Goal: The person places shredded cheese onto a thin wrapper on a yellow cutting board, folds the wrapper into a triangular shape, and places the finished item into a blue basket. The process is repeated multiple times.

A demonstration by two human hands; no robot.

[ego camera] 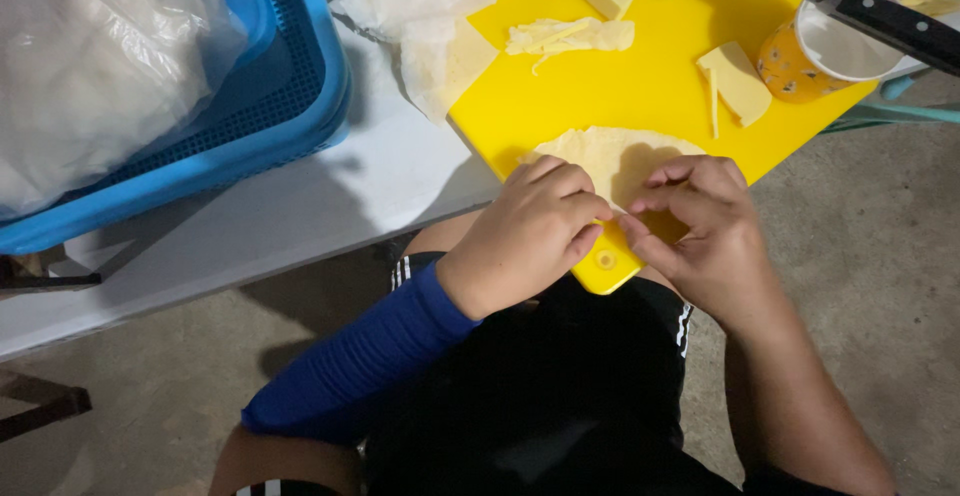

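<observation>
On the near edge of the yellow cutting board (640, 86), which overhangs the counter (380, 176) above the person's lap, lies a thin, pale, round wrapper sheet (610, 151). Both hands are on its near rim: the left hand (535, 231) rests curled over the sheet's left side, and the right hand (700, 226) meets it from the right, its fingers (650, 201) nearly closed in a pinch on the sheet's edge. The sheet looks very light, limp and easily torn, perhaps slightly tacky, so it likely wants a gentle pinch at the rim with fingertips rather than a pull from the middle. How much of the sheet is folded, and whether any filling sits under the hands, cannot be told, since the knuckles cover that part. Farther up the board sit pale cheese-like blocks (735, 81) and a heap of strips (570, 36); beyond its far right corner stands an orange cup (800, 61), partly crossed by a dark-handled knife (880, 16) cut off by the frame. Left of the board, a blue basket (300, 106) holds a plastic bag whose contents are unclear.
</observation>
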